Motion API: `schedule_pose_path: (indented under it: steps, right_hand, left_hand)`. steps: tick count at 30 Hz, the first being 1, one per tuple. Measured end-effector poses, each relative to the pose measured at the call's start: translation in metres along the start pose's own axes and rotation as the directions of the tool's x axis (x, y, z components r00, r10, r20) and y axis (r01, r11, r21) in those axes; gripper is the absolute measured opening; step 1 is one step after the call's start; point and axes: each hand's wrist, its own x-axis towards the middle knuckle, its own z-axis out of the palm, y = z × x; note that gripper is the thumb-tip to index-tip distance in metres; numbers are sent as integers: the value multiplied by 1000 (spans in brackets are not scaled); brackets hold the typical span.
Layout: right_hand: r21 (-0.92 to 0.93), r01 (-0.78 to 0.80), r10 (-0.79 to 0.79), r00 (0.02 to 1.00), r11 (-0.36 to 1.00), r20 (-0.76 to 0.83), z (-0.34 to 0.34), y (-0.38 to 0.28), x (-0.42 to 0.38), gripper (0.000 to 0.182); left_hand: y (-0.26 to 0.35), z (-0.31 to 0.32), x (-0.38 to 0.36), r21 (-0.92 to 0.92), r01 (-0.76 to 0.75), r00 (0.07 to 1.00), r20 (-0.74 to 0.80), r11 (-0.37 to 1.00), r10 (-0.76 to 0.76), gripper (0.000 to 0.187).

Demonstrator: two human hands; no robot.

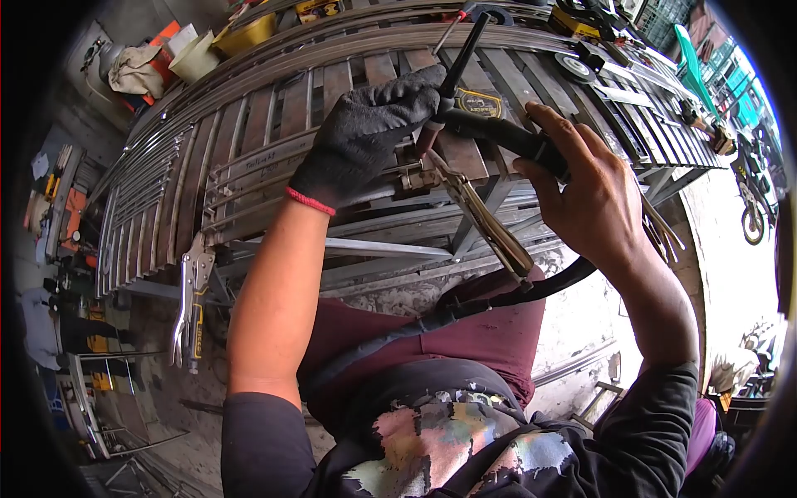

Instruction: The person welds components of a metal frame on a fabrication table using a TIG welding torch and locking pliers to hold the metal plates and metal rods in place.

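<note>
A black welding torch (486,126) with a thick cable (465,307) is held over the edge of a slatted metal table (336,83). My left hand (369,120), in a dark glove with a red cuff, is closed round the torch's head end. My bare right hand (585,187) grips the torch's handle between thumb and fingers. Just below the torch head, locking pliers (481,212) are clamped at the table edge, their handles pointing down to the right. More locking pliers (193,303) hang from the table's left part.
Thin metal rods (149,191) lie across the table's left side. A yellow container (245,35) and a pale bucket (195,56) stand behind it. A small wheel (575,68) rests at the back right. Another person (41,328) is at the far left.
</note>
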Motion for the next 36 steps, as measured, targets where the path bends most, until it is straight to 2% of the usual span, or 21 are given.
schedule_pose_path:
  steps: [1,3,5,7,9,12,15,18,21,24,25,26,28,29,31,33,36]
  right_hand:
    - [1,5,-5,1000,1000,-3,1,0,0,65]
    - [3,11,-11,1000,1000,-7,1,1,0,64]
    - [7,16,-16,1000,1000,-8,1,2,0,63]
    - [11,13,-13,1000,1000,2,-2,1,0,62]
    - [12,15,-15,1000,1000,4,-2,1,0,62]
    - [10,26,-26,1000,1000,-7,-1,1,0,61]
    - [-1,29,-29,1000,1000,-8,-1,1,0,60]
    - [-19,55,-55,998,998,4,-3,0,0,58]
    - [-44,132,-133,991,990,-24,0,5,1,55]
    - [-36,124,-125,992,992,-31,2,6,1,56]
    - [-28,107,-108,994,994,-29,3,6,0,57]
    - [-21,90,-91,996,996,-26,3,6,-1,58]
    - [-14,69,-69,997,998,-15,3,6,-2,59]
    - [-15,65,-65,998,998,-7,3,6,-2,60]
    - [-16,57,-57,998,998,4,3,6,-2,60]
    - [-16,50,-50,999,999,13,1,5,-2,59]
    - [-14,67,-67,998,998,0,1,6,-1,59]
  left_hand:
    - [2,-2,0,39,-18,1000,14,999,17,31]
    - [-2,-4,-1,209,-259,965,12,943,262,31]
    - [-2,-2,-3,152,-209,977,-7,966,212,33]
    - [-3,-2,-3,168,-223,974,-3,960,227,34]
    - [-4,-5,-2,254,-302,952,27,919,305,35]
    - [5,1,-5,-64,-37,998,-53,997,33,34]
    - [2,2,-2,-152,-44,998,-50,987,37,32]
    - [4,4,-1,-315,86,995,-25,945,-99,32]
    - [-8,3,2,-421,30,999,-8,907,-36,37]
    - [-3,5,0,-452,52,997,-26,891,-71,30]
    - [-8,6,0,-273,-96,993,-92,957,73,29]
    - [-17,6,1,-78,-236,966,-129,969,225,29]
    - [-26,3,2,215,-295,944,-84,931,319,31]
    - [-31,2,2,298,-350,919,-75,888,388,31]
    - [-24,2,2,274,-337,927,-74,901,369,30]
    - [-15,3,-1,59,-184,980,-70,981,188,30]
    - [-17,2,2,283,-356,917,-77,891,391,29]
